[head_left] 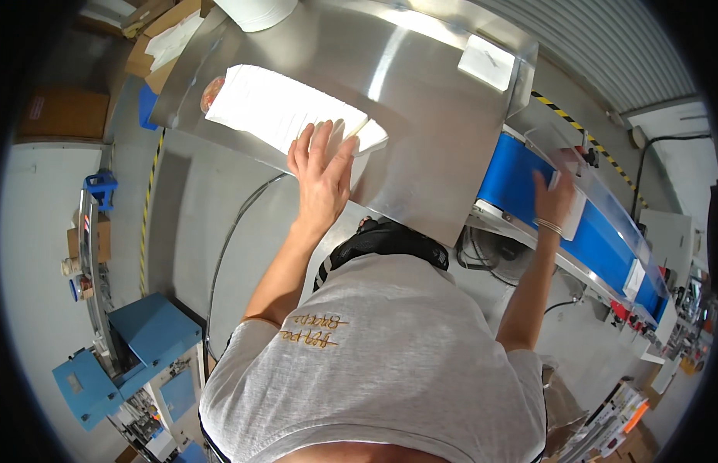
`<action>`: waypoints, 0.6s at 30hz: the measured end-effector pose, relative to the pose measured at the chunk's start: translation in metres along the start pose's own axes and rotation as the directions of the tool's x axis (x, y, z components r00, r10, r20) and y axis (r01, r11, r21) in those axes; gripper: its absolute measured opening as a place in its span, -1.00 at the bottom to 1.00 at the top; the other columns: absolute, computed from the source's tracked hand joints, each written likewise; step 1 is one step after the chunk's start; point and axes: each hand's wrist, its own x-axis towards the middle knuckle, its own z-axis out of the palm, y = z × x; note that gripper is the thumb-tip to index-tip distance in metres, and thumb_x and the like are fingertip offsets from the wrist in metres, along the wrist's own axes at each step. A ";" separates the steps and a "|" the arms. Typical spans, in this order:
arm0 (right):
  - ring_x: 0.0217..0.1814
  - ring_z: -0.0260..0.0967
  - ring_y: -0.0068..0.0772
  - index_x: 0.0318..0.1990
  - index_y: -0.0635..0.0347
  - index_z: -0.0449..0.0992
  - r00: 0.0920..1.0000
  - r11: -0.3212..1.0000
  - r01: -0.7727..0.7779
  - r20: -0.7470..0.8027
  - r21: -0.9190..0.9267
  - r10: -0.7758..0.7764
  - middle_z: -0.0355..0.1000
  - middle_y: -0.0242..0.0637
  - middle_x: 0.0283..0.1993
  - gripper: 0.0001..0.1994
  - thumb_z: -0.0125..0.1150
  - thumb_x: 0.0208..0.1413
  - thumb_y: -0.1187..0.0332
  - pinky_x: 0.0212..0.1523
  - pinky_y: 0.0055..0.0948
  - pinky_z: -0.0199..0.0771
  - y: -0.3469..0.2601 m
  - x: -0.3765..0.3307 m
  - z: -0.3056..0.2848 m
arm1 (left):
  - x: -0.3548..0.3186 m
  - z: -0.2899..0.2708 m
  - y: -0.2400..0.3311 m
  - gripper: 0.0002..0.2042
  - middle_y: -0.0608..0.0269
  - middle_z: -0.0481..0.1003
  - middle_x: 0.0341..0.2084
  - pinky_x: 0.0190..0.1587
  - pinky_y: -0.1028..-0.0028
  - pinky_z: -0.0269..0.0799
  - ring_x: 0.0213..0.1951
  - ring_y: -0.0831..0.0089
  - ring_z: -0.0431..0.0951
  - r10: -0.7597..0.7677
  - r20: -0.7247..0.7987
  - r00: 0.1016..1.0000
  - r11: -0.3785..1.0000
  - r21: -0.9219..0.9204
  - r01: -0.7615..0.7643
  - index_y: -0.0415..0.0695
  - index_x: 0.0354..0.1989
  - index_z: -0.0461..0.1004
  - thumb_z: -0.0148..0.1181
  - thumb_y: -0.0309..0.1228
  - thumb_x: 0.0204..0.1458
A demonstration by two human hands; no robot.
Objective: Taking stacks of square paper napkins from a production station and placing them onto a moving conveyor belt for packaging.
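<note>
On the metal table, a long leaning row of thin white flat pieces (278, 108) lies at the left; whether they are sheets or flat packets I cannot make out. My left hand (325, 174) rests on the near right end of this row, its fingers spread and slightly bent. At the right, my right hand (555, 197) is over the blue conveyor belt (517, 174). Under and beside it is a white flat piece (576, 214). The fingers are smeared by motion, so whether they grip the piece is unclear. Farther down the belt lies another white flat piece (634, 279).
A clear guard (617, 212) runs along the belt's far side. A white pad (487, 63) sits at the table's back right corner, and a white round container (257, 11) at the back left. A reddish round object (212, 93) touches the row's far end. A cable (234, 224) crosses the floor.
</note>
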 end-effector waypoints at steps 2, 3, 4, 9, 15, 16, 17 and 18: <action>0.06 0.33 -0.13 0.06 0.22 0.37 0.942 0.844 0.260 0.067 0.470 -0.328 0.36 -0.10 0.05 -0.46 0.36 -0.13 0.31 0.08 -0.27 0.30 -0.072 0.002 0.005 | -0.004 0.002 -0.002 -0.67 0.09 0.29 0.10 0.16 0.02 0.03 0.14 -0.04 0.20 0.015 -0.010 1.000 1.000 0.004 -0.015 0.00 -0.12 0.54 0.21 -0.58 -0.12; 0.04 0.34 -0.21 0.06 0.16 0.38 0.917 0.737 0.168 0.170 0.654 -0.361 0.37 -0.12 0.01 -0.47 0.37 -0.15 0.34 0.00 -0.34 0.36 -0.114 0.000 0.000 | -0.005 0.003 -0.003 -0.67 0.10 0.29 0.10 0.16 0.00 0.03 0.14 -0.04 0.20 0.021 -0.025 0.999 1.000 0.010 -0.020 0.02 -0.14 0.55 0.20 -0.58 -0.13; 0.14 0.29 -0.24 0.07 0.09 0.37 0.826 0.698 -0.088 0.443 0.711 -0.347 0.33 -0.25 0.10 -0.47 0.38 -0.13 0.36 0.08 -0.29 0.35 -0.149 -0.002 -0.005 | -0.006 0.003 -0.004 -0.67 0.10 0.29 0.10 0.16 0.00 0.03 0.14 -0.04 0.20 0.027 -0.027 0.999 1.000 0.007 -0.026 0.02 -0.14 0.55 0.20 -0.58 -0.13; 0.11 0.30 -0.25 0.07 0.07 0.34 0.682 0.469 -0.115 0.413 0.876 -0.604 0.34 -0.26 0.07 -0.46 0.37 -0.14 0.38 0.06 -0.36 0.33 -0.227 -0.002 0.021 | -0.007 0.001 -0.004 -0.63 0.14 0.28 0.13 0.17 -0.04 -0.01 0.16 -0.03 0.19 0.071 0.002 0.998 0.997 0.015 -0.071 0.09 -0.14 0.56 0.20 -0.60 -0.16; -0.14 0.34 -0.53 0.01 0.20 0.33 0.604 0.352 -0.495 0.606 0.795 -0.518 0.40 -0.32 -0.15 -0.58 0.28 0.04 0.24 -0.15 -0.52 0.39 -0.208 -0.007 0.043 | 0.004 -0.014 -0.004 -0.76 -0.02 0.20 0.16 0.21 0.00 -0.15 0.22 -0.06 0.07 -0.011 0.068 0.998 0.999 -0.037 0.013 -0.02 -0.20 0.56 0.26 -0.34 -0.10; -0.12 0.31 -0.61 0.01 0.25 0.33 0.644 0.227 -0.580 0.610 0.783 -0.461 0.40 -0.36 -0.18 -0.60 0.19 0.13 0.18 -0.13 -0.56 0.37 -0.196 -0.008 0.041 | 0.005 -0.013 -0.008 -0.77 -0.02 0.19 0.16 0.20 0.00 -0.14 0.22 -0.06 0.07 -0.015 0.057 0.998 0.999 -0.033 0.017 -0.02 -0.21 0.56 0.26 -0.37 -0.10; -0.12 0.32 -0.59 0.00 0.25 0.33 0.686 0.275 -0.597 0.657 0.754 -0.312 0.40 -0.34 -0.19 -0.61 0.18 0.14 0.18 -0.12 -0.55 0.37 -0.184 -0.009 0.034 | 0.002 -0.011 -0.014 -0.74 -0.02 0.19 0.15 0.20 -0.01 -0.11 0.21 -0.07 0.08 -0.028 0.066 0.997 1.000 0.009 0.028 -0.05 -0.17 0.54 0.23 -0.45 -0.11; -0.13 0.33 -0.56 -0.02 0.25 0.34 0.714 0.319 -0.617 0.682 0.720 -0.158 0.41 -0.33 -0.20 -0.62 0.17 0.14 0.18 -0.11 -0.53 0.36 -0.168 -0.006 0.028 | 0.002 -0.011 -0.013 -0.74 -0.02 0.19 0.15 0.20 -0.01 -0.11 0.21 -0.07 0.08 -0.038 0.065 0.997 0.999 0.013 0.037 -0.05 -0.17 0.54 0.23 -0.45 -0.11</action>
